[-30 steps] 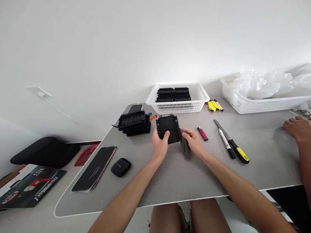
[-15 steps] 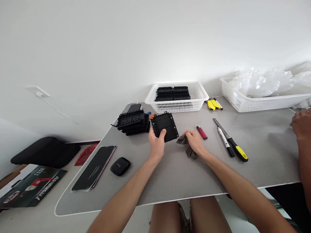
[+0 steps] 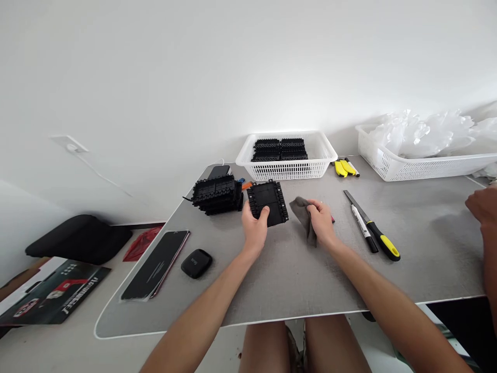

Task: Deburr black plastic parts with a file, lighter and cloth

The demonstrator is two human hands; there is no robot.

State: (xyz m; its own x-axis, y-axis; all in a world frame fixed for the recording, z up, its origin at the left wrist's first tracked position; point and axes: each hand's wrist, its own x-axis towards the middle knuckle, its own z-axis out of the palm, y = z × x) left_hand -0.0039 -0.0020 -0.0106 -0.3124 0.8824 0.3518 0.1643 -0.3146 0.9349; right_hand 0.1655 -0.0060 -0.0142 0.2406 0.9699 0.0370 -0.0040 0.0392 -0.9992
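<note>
My left hand [image 3: 256, 225] grips a flat black plastic part [image 3: 267, 199] with toothed side edges, thumb across its face, held tilted above the table. To its right, my right hand [image 3: 320, 217] pinches a grey-brown cloth [image 3: 303, 213], which hangs apart from the part. A stack of similar black parts [image 3: 217, 194] lies left of my left hand. More black parts [image 3: 279, 150] sit in a white plastic basket [image 3: 287, 170] by the wall. Beyond my right hand, a red lighter [image 3: 333, 220] is mostly hidden.
On the right lie a marker [image 3: 363, 225] and a file with a yellow-black handle [image 3: 382, 238]. Yellow-handled tools [image 3: 344, 168] rest beside the basket. A second basket [image 3: 423, 168] holds plastic bags. At left are a phone [image 3: 155, 264] and a black case [image 3: 196, 263]. Another person's hand [image 3: 483, 202] is at far right.
My right hand has lifted the cloth and moved slightly right, away from the part, covering most of the lighter. My left hand still holds the part, turned a little more upright.
</note>
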